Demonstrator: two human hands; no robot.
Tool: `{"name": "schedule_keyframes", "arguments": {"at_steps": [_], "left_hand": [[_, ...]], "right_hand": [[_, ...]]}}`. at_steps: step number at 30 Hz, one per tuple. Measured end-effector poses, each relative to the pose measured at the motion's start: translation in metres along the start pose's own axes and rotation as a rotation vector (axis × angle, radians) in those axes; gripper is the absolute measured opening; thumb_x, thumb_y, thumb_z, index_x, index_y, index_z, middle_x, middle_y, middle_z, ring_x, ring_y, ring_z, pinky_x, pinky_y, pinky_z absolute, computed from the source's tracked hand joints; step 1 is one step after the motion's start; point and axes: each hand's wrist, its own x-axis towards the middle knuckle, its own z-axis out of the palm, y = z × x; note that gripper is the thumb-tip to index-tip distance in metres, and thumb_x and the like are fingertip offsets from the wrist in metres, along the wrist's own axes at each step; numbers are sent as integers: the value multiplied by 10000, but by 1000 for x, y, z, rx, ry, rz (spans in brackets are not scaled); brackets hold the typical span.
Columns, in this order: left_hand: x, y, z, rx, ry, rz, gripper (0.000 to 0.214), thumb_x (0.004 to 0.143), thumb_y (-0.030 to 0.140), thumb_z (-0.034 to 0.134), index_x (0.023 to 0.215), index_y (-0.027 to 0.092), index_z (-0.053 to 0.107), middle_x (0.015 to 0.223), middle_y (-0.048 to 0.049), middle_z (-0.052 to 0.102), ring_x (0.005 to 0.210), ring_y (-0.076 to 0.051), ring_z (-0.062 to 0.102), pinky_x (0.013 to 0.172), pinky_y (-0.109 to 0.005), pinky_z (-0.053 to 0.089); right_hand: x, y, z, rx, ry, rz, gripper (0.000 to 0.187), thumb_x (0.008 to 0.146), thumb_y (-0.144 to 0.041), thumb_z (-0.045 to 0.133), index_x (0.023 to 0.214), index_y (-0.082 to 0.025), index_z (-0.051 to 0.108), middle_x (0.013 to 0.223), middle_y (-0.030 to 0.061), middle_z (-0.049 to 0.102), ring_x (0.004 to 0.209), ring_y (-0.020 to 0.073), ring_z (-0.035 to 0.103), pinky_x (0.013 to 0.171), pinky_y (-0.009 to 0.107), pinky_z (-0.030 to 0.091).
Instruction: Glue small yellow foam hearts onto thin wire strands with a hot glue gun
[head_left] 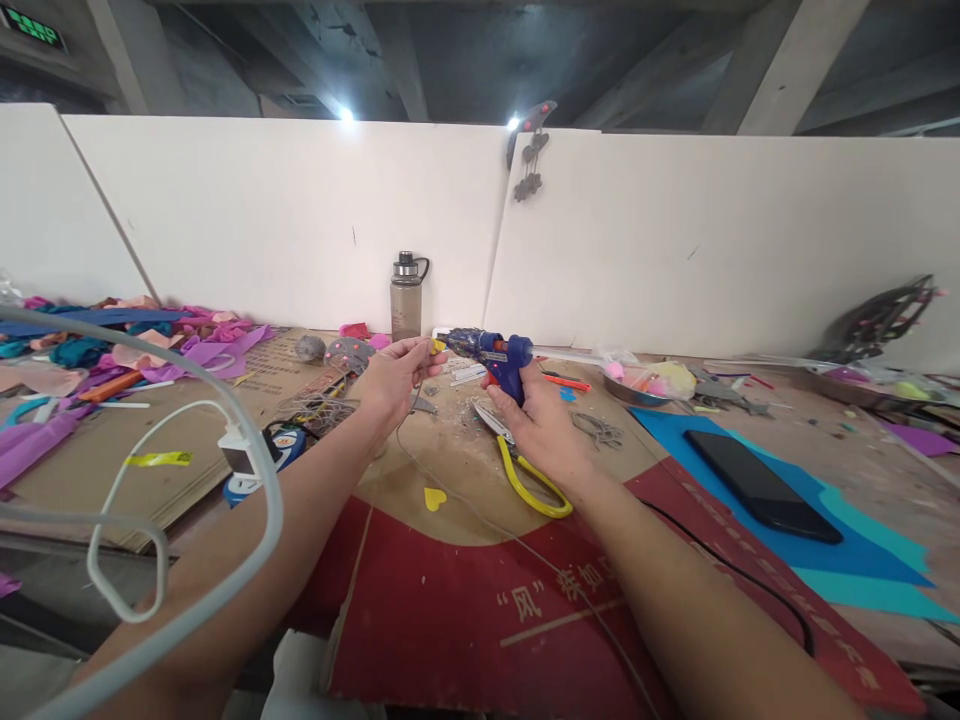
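My right hand [544,425] is wrapped round the handle of a blue hot glue gun [499,358], its nozzle pointing left. A clear glue stick [562,354] juts out of the gun's back end. At the nozzle tip, my left hand [397,378] pinches a small yellow piece [437,346], partly hidden by the fingers. Below, a yellow heart cutout [434,498] lies on the cardboard [472,525]. Yellow-handled scissors [525,470] rest beside and under my right hand.
A water bottle [406,300] stands against the white partition [300,220]. White cables [262,470] cross at the left near a power strip [259,475]. To the right, a black phone [761,485] lies on blue sheets [675,440]. Coloured scraps [150,340] pile up far left.
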Motion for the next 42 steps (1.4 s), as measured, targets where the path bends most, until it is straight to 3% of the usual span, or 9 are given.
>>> {"name": "schedule_keyframes", "arguments": {"at_steps": [10, 21, 42], "left_hand": [[0, -2, 0, 19, -23, 9, 126, 737, 217, 728, 731, 114, 656, 691, -31, 673, 678, -131, 686, 712, -262, 554], [-1, -3, 0, 30, -43, 36, 164, 712, 251, 753, 715, 112, 666, 690, -35, 675, 663, -130, 686, 713, -265, 571], [-5, 1, 4, 57, -29, 37, 191, 687, 272, 769, 712, 116, 661, 687, -36, 671, 681, -146, 689, 738, -297, 565]], "right_hand": [[0, -1, 0, -69, 9, -29, 324, 917, -357, 469, 1184, -180, 515, 1121, 139, 633, 989, 270, 592, 871, 419, 460], [-1, -1, 1, -138, 5, -18, 306, 914, -350, 451, 1144, -162, 521, 1010, 137, 645, 901, 281, 600, 804, 419, 470], [-1, -3, -1, -138, 9, -27, 277, 916, -346, 448, 1112, -166, 524, 1022, 137, 635, 922, 275, 596, 822, 416, 473]]}}
